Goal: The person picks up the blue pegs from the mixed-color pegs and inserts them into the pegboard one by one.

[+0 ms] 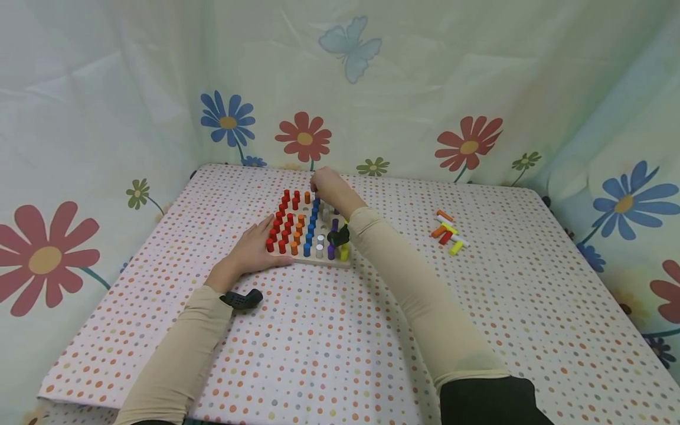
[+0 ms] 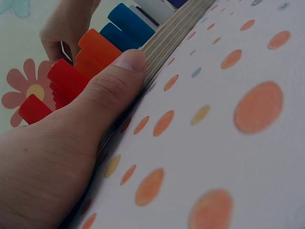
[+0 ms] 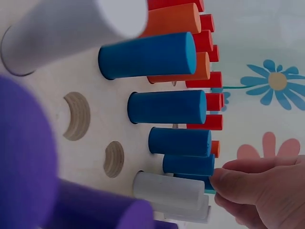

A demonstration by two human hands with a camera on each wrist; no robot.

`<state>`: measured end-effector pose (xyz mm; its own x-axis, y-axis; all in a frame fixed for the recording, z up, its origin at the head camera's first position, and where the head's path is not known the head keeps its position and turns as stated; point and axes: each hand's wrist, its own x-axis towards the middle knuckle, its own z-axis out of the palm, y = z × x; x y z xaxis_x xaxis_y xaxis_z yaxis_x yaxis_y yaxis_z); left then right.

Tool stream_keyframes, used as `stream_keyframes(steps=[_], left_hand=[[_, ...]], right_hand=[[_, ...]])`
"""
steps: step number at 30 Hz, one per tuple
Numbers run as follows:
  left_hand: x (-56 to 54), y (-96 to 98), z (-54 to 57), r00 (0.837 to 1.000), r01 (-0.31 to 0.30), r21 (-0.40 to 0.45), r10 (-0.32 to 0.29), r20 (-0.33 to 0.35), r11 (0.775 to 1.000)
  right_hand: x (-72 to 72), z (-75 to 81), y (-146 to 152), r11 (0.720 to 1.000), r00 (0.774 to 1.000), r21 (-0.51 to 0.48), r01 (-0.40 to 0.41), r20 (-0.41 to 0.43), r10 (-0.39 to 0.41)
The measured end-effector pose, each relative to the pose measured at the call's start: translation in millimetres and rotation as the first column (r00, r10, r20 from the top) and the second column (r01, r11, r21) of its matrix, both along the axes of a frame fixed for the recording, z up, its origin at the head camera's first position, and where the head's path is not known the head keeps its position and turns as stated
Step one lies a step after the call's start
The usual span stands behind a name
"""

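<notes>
A wooden pegboard [image 1: 321,261] holds rows of coloured pegs standing in round holes. My left hand [image 1: 252,248] rests on the table at the board's near left corner. Its straight thumb [image 2: 114,78] presses along the front edge, and its fingers lie along the left side. At the far end of the blue row, my right hand [image 1: 330,188] reaches down from above. Its thumb and fingertips pinch the top of the farthest blue peg [image 3: 200,181], partly hidden behind nearer blue and white pegs [image 3: 171,191]. Purple pegs [image 3: 95,205] stand close to the right wrist camera.
A small pile of loose pegs [image 1: 446,237] in orange, red, yellow and white lies to the right on the dotted tablecloth [image 1: 329,342]. Bare holes [image 3: 78,117] show between the blue and purple rows. A flowered curtain [image 1: 404,88] hangs behind and beside the table.
</notes>
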<state>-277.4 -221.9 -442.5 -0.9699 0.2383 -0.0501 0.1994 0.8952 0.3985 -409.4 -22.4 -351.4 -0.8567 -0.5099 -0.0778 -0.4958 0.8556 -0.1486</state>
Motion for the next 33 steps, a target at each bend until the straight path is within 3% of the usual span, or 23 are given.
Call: stream_keyframes(steps=[7, 14, 24, 30, 33], left_hand=[[-0.9, 1.5, 0.9, 1.0, 0.004, -0.006, -0.004, 0.006, 1.0], [-1.8, 7.0, 3.3, 0.999, 0.018, -0.006, -0.018, 0.027, 1.0], [-5.4, 8.8, -0.2, 0.999, 0.037, 0.014, -0.038, 0.026, 0.999], [-2.2, -0.5, -3.9, 0.998, 0.046, 0.064, -0.048, 0.031, 0.997], [1.5, -9.4, -3.5, 0.996, 0.05, 0.112, -0.058, 0.066, 0.992]], right_hand=[[2.2, 4.3, -1.3, 0.999, 1.0, 0.049, 0.006, -0.007, -0.006], [3.2, 1.3, 2.7, 0.987, 0.998, 0.154, -0.035, -0.055, 0.044], [14.0, 2.9, 19.1, 0.998, 0.999, 0.052, -0.021, -0.028, 0.022], [27.3, 3.8, 25.6, 0.998, 0.996, -0.005, -0.067, -0.067, 0.067], [38.6, 1.7, 33.7, 0.998, 0.996, -0.011, -0.062, -0.071, 0.061]])
